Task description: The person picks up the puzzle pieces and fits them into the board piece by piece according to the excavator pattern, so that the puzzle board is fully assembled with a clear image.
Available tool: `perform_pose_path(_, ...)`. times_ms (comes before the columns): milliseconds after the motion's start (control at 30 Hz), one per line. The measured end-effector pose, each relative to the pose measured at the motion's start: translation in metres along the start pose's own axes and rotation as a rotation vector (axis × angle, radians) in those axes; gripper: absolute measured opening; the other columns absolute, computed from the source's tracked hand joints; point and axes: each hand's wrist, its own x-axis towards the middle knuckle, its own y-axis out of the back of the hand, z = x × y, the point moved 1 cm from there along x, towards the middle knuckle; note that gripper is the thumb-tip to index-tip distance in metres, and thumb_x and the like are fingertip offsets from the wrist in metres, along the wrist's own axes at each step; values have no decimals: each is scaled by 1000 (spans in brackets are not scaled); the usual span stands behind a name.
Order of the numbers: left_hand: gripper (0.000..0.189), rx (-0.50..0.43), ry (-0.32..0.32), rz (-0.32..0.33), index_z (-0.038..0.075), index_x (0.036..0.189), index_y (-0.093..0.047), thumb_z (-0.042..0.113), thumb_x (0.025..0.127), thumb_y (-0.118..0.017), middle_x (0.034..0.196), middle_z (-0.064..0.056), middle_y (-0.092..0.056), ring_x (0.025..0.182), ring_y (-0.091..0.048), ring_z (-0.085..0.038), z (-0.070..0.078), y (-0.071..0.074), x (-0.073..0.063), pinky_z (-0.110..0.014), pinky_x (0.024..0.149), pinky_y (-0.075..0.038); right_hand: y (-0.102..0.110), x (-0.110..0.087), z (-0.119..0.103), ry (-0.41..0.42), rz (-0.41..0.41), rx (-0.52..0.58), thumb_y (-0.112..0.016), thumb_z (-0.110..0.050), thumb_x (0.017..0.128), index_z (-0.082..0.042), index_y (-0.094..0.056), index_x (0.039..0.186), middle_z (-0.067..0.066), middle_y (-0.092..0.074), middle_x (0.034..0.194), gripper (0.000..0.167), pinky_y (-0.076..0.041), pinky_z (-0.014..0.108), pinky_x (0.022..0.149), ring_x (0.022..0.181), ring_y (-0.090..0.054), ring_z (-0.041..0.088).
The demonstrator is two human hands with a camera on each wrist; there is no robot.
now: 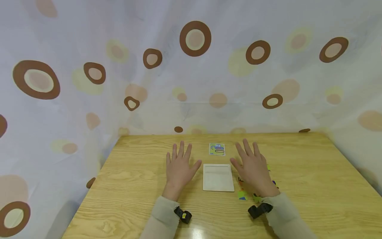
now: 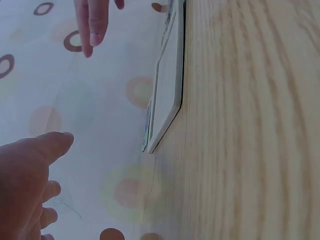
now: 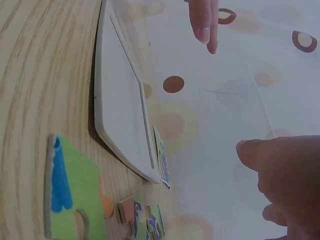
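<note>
Head view, lower centre: the left hand (image 1: pixel 179 170) is hovering with fingers spread, gripping nothing, just left of the white tray (image 1: pixel 218 182). The right hand (image 1: pixel 253 170) is likewise hovering, fingers fanned and grasping nothing, partly covering the puzzle pieces (image 1: pixel 242 195) right of the tray. Above the tray in the frame, a printed card (image 1: pixel 217 149) is lying on the wooden bench (image 1: pixel 128 192), slightly right of the frame's centre.

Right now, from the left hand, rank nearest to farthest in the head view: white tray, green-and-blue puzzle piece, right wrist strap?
1. White tray, just to its right.
2. Green-and-blue puzzle piece, by the tray's corner.
3. Right wrist strap, farthest right.
</note>
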Motion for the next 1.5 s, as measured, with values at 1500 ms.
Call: perform_pose_path(1500,33,-904,77,-62,0,127,-62,13,97,-63,117,-12,-64,105,-58,-25,-5,-50,24,-39,94,-49,-6,28,36,-38,-88,447,-62,-23,99,-2,-63,128,6,-61,98,36,-41,35,63,80,-47,22)
